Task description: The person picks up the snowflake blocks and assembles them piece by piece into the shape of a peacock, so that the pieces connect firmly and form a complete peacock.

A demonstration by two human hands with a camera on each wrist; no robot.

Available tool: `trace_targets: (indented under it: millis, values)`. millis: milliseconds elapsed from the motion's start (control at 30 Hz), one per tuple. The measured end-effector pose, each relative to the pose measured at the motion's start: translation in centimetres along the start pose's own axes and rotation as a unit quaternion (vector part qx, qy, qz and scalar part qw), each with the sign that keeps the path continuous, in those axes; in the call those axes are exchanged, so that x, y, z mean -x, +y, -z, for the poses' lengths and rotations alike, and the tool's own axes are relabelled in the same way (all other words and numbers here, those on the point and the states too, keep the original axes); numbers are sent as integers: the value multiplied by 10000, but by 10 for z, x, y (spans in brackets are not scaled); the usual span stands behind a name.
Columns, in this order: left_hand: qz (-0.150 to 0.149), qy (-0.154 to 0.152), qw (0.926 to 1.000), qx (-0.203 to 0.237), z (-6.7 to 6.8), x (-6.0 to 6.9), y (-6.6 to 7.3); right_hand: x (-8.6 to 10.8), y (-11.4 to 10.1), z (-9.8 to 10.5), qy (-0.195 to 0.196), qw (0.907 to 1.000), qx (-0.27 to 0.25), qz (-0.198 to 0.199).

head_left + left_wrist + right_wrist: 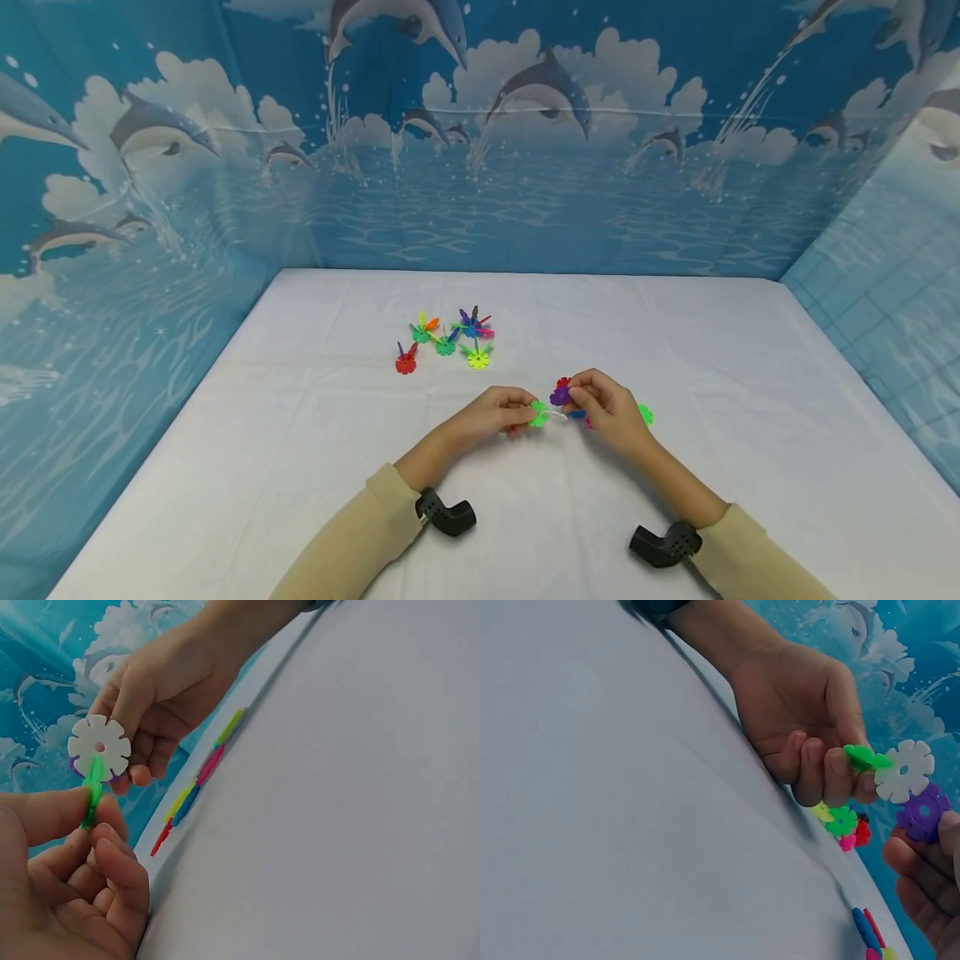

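Observation:
My left hand (495, 410) pinches a green snowflake disc (91, 791) between thumb and fingers. A white notched disc (904, 771) stands against the green one, seemingly slotted into it. My right hand (611, 414) holds a purple snowflake disc (924, 813) by its edge. In the right wrist view the purple disc meets or overlaps the white one; whether they are joined I cannot tell. On the table by the right hand lie loose discs, among them a blue disc (186, 805), a pink disc (210, 764) and a red disc (160, 837).
Farther back on the white table (337, 433) sit several joined disc clusters, including a red one (406, 360), a yellow-green one (477, 357) and a multicoloured one (473, 326). A green disc (646, 414) shows beyond the right hand. Dolphin-print curtains (525, 217) border the table.

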State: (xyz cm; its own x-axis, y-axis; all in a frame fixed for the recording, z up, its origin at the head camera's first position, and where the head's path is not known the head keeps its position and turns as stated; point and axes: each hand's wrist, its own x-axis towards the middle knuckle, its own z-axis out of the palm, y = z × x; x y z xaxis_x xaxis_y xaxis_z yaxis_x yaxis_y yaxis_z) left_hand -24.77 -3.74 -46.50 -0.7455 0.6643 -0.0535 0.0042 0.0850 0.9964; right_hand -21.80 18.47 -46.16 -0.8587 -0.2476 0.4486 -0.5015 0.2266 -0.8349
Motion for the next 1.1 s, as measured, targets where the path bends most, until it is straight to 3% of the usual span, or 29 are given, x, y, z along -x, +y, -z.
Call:
trace_targets:
  millis: [100, 233, 433, 767, 1000, 1100]
  values:
    - [-20, 26, 10000, 52, 0, 0, 0, 0, 1, -2, -141, 9960, 677, 562]
    - [-15, 68, 10000, -9, 0, -1, -1, 1, -1, -5, -76, 9837, 1380, 1152]
    - [25, 144, 9998, -145, -2, -1, -2, 3, 1, -6, -232, 9731, 1647, 1597]
    - [52, 278, 9993, -255, -4, -1, -2, 3, 2, -8, -359, 9668, 1856, 1720]
    - [158, 283, 9994, -91, -3, -3, -1, 3, -1, -8, -452, 9863, 1330, 859]
    - [177, 300, 9994, -32, -3, -3, -1, 3, -1, -6, -527, 9895, 1192, 617]
